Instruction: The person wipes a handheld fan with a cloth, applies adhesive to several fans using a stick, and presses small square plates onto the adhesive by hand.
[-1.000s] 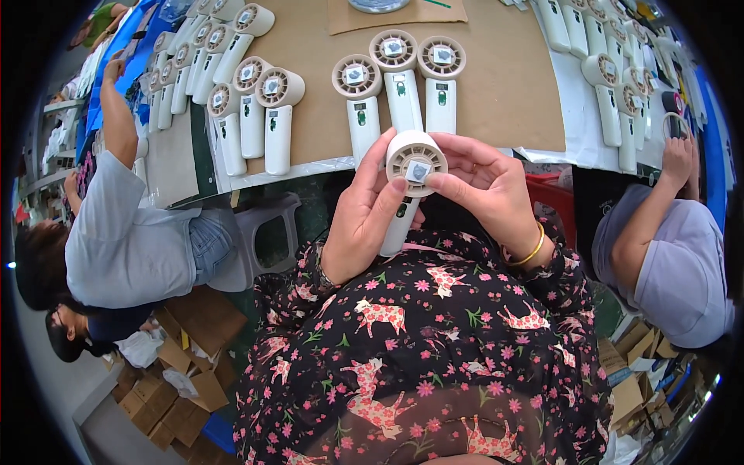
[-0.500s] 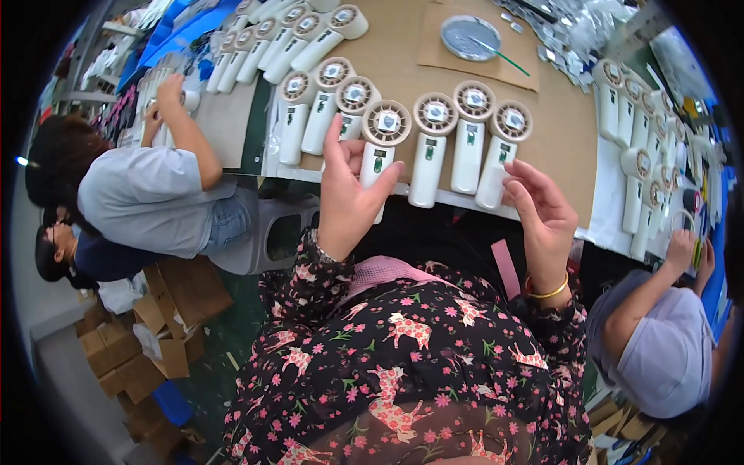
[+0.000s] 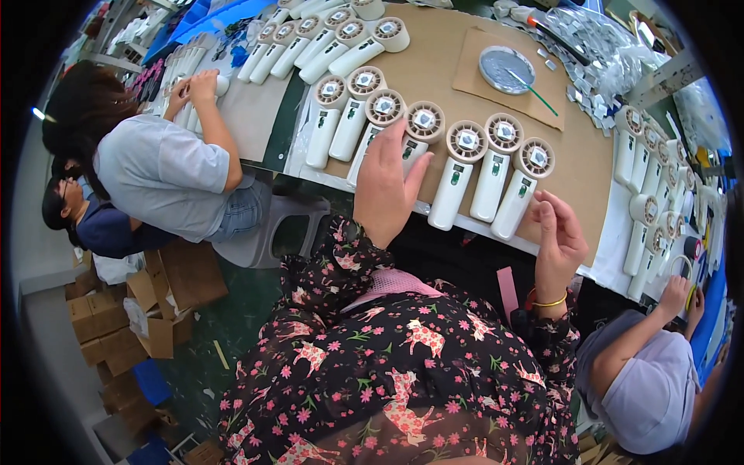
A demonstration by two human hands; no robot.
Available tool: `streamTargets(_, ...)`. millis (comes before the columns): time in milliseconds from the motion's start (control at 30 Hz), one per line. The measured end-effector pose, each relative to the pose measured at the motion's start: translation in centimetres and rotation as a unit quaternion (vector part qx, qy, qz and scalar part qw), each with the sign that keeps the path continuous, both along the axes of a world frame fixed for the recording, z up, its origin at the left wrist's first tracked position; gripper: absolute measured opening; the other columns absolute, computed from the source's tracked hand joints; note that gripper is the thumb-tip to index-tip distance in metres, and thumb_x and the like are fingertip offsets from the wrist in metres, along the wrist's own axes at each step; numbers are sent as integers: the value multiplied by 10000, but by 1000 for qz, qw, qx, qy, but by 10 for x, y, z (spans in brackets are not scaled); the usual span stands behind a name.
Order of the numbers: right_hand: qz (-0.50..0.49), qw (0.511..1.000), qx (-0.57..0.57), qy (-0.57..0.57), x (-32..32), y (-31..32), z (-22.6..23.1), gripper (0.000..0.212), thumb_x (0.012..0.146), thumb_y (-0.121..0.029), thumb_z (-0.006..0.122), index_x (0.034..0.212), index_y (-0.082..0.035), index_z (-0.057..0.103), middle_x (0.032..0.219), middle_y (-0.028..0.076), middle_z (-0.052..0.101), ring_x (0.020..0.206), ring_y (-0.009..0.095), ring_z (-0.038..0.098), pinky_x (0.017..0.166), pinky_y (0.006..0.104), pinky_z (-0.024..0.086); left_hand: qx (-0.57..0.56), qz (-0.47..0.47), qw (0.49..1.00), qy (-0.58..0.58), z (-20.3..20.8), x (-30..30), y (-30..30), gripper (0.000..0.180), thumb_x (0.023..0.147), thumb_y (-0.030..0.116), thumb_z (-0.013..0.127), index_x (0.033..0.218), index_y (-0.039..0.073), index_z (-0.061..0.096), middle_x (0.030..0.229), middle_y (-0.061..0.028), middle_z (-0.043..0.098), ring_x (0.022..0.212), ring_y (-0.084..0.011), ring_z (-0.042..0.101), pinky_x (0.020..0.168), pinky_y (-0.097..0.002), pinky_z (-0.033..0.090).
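Observation:
Between the fingers and thumb of my left hand [image 3: 387,186] is the handle of a white handheld fan [image 3: 425,122]. The hand hides the lower handle. The fan has a round beige grille with a silvery square at its centre and a small green part on the handle. My right hand [image 3: 559,240] is half curled, fingers apart, beside the handle of the rightmost fan [image 3: 514,209], with nothing visible in it. Two similar fans, a middle one [image 3: 487,186] and a left one [image 3: 449,195], lie beside that one. More fans [image 3: 322,138] lie left of my left hand.
A round dish [image 3: 507,70] with a green stick [image 3: 542,102] sits on a cardboard piece [image 3: 473,54]. Silvery squares [image 3: 593,97] and plastic bags lie behind it. Further fans [image 3: 641,240] stand in rows at right. One co-worker [image 3: 159,167] sits at left, another [image 3: 643,372] at right.
My left hand has moved the fan farther onto the table, closer in line with its neighbours. My right hand stays by the rightmost fan. The whole view has shifted a little.

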State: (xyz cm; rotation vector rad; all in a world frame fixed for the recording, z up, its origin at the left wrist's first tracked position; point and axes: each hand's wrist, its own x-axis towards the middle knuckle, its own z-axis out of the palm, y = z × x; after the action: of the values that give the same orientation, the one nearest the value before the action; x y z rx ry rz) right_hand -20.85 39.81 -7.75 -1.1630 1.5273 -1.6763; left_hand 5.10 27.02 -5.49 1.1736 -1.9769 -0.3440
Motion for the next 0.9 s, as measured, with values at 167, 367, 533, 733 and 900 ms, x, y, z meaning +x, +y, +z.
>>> streamTargets(167,-85,995,-28,33,-14,0,-17,230,1138,-95,649,1277,62,741,1193,112,795,986,123,698,921,288,579,-88,114,989,-38,17,39,-14,262,1011,127,741,1243,7,722,1291,-191,690,1226,-402,651,1059,-495,518)
streamTargets(367,-105,993,-45,28,-21,-5,-33,223,1139,-101,650,1262,59,746,1185,117,793,955,118,683,900,278,579,0,170,983,-72,-2,78,-31,264,1031,202,739,1197,-3,748,1353,-238,643,1272,-439,614,1110,-513,483)
streamTargets(533,-112,992,-53,24,-20,-3,-35,221,1141,-107,649,1248,60,748,1174,122,790,943,118,677,881,273,580,-20,152,984,-93,-20,71,-53,402,1018,293,766,1274,-16,748,1465,-329,566,1349,-489,568,1154,-522,450)
streamTargets(733,-113,992,-59,20,-20,-2,-35,222,1142,-111,648,1239,61,751,1166,120,789,940,118,676,875,273,581,-7,167,974,-153,-22,70,-61,503,969,343,815,1318,-15,755,1526,-380,522,1405,-519,528,1173,-531,435)
streamTargets(900,-117,991,-54,21,-22,-2,-36,223,1144,-115,645,1238,54,754,1158,114,788,936,115,673,872,270,577,1,158,982,-107,-18,85,-51,485,931,344,845,1225,-37,787,1512,-371,550,1388,-505,555,1169,-525,450)
